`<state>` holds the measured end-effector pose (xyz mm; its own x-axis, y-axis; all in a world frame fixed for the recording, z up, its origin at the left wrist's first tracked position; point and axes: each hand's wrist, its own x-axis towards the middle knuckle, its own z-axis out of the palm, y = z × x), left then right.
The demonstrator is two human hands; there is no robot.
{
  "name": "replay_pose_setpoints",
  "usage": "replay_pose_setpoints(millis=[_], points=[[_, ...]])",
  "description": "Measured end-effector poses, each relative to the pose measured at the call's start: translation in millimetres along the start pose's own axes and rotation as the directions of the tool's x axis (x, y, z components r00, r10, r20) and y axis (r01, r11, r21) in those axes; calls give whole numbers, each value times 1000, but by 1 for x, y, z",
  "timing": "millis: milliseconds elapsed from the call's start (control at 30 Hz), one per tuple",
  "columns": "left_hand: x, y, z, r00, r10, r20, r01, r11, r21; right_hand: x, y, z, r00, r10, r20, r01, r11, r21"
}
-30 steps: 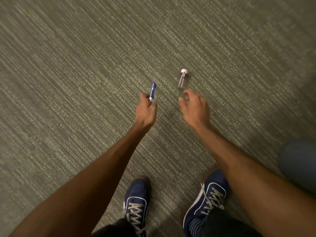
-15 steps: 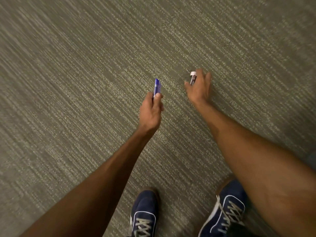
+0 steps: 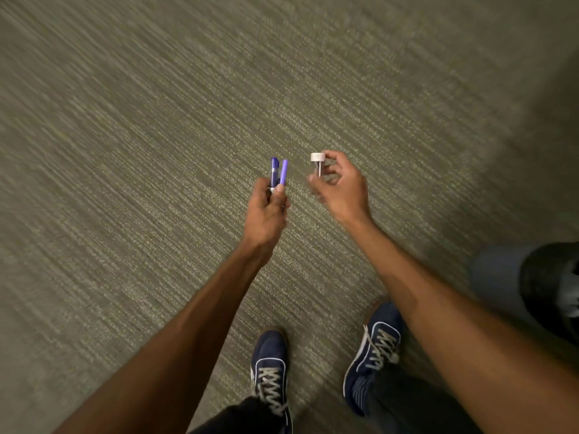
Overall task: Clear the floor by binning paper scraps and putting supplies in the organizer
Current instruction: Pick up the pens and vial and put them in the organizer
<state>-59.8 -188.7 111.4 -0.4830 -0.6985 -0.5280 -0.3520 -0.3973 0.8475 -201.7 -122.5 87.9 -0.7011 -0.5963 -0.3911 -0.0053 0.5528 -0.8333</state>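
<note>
My left hand (image 3: 269,208) is closed around two pens: a dark blue pen (image 3: 274,173) and a lighter purple pen (image 3: 283,172), both pointing away from me above the carpet. My right hand (image 3: 341,186) pinches a small clear tube with a white cap (image 3: 317,161) between fingertips, lifted off the floor, cap end up and to the left. The two hands are side by side, a short gap apart. No paper scraps or organizer are in view.
Grey-green striped carpet (image 3: 156,151) fills the view. My two blue sneakers (image 3: 271,371) stand at the bottom. A dark round bin-like object with a grey-blue side (image 3: 532,283) sits at the right edge.
My right hand reached the capped tube on the carpet, closed on it and lifted it. My left hand kept its pens and rose a little; the view drew back.
</note>
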Motion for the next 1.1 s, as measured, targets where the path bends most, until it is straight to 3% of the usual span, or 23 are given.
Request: replay_pose_setpoints(millis=[267, 533, 667, 767, 1100], points=[[-106, 141, 2, 989, 33, 142, -29, 999, -33, -110, -139, -93, 1000, -24, -5, 24, 968, 249], [-224, 274, 18, 971, 64, 229, -67, 998, 8, -236, -246, -191, 986, 10, -164, 48, 937, 347], [-285, 323, 37, 956, 20, 294, -15, 1000, -19, -297, -283, -238, 965, 72, -254, 31, 924, 382], [-325, 355, 57, 925, -35, 379, 44, 999, -15, -346, -300, -274, 942, 87, -325, 41, 929, 368], [-444, 442, 168, 775, -84, 626, 46, 996, 77, -478, -334, -396, 834, 155, -530, 77, 918, 389]])
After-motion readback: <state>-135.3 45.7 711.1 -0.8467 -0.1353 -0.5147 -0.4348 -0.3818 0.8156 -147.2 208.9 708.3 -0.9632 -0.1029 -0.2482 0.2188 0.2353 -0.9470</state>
